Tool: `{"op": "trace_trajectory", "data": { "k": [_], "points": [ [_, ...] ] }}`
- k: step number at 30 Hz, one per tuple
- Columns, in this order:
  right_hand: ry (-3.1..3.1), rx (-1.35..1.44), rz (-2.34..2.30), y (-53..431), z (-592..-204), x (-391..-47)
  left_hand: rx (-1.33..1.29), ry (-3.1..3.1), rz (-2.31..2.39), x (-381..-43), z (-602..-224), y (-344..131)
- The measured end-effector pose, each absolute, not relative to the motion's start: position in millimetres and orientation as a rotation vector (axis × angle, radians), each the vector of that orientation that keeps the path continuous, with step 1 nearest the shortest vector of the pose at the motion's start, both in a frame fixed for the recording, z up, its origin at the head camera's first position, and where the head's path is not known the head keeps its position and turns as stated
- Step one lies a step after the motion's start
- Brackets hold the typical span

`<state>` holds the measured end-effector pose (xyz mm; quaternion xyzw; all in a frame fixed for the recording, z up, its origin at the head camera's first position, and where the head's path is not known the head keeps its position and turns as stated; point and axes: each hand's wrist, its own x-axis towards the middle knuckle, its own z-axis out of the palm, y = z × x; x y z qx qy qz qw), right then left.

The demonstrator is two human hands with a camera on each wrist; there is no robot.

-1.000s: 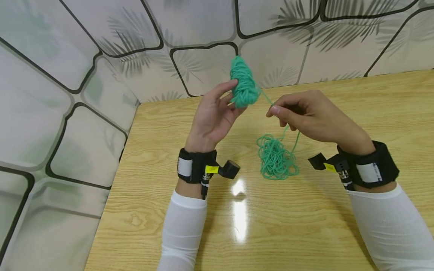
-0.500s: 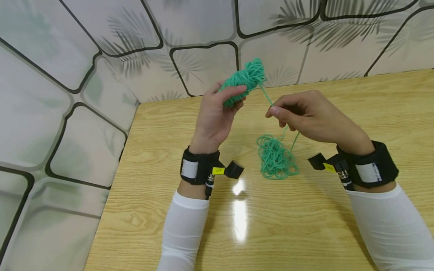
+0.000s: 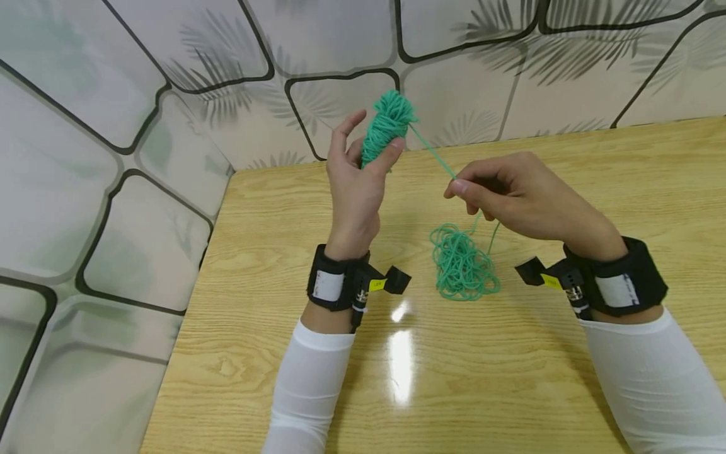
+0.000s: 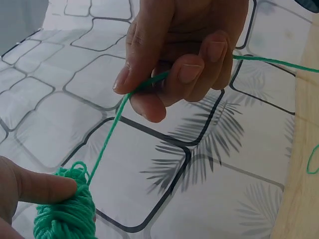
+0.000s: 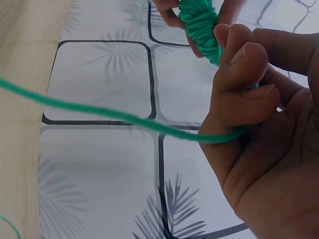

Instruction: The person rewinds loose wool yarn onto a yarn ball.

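Note:
A wound bundle of green yarn (image 3: 387, 126) is held up in my left hand (image 3: 358, 183), its thumb pressed along one side. From the bundle's upper end a strand of yarn (image 3: 432, 152) runs taut to my right hand (image 3: 518, 195). Thumb and forefinger of that hand pinch the strand, and in the right wrist view the yarn (image 5: 124, 115) also passes under its curled fingers. Below, a loose heap of green yarn (image 3: 462, 263) lies on the table, joined to the right hand by the strand that trails down.
The wooden table (image 3: 255, 353) has a glossy surface with bright reflections. Behind it and on the left stand walls (image 3: 340, 38) covered in a pattern of black lines and grey leaves. Each wrist wears a black strap (image 3: 618, 277) with a small camera.
My left hand has turned the yarn bundle over and back, from leaning left, to leaning right, to nearly upright. The right hand has stayed in place, pinching the strand.

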<state>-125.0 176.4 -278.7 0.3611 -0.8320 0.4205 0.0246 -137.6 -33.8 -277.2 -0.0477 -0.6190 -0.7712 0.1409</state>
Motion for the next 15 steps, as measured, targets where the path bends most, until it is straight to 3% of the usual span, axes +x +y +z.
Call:
{"op": "trace_trajectory", "data": {
  "k": [15],
  "points": [
    [-2.583,1.119,1.277,175.5,-278.7,-125.5,-0.259,-1.694,-2.381,-138.8,-278.0,-34.2]
  ]
}}
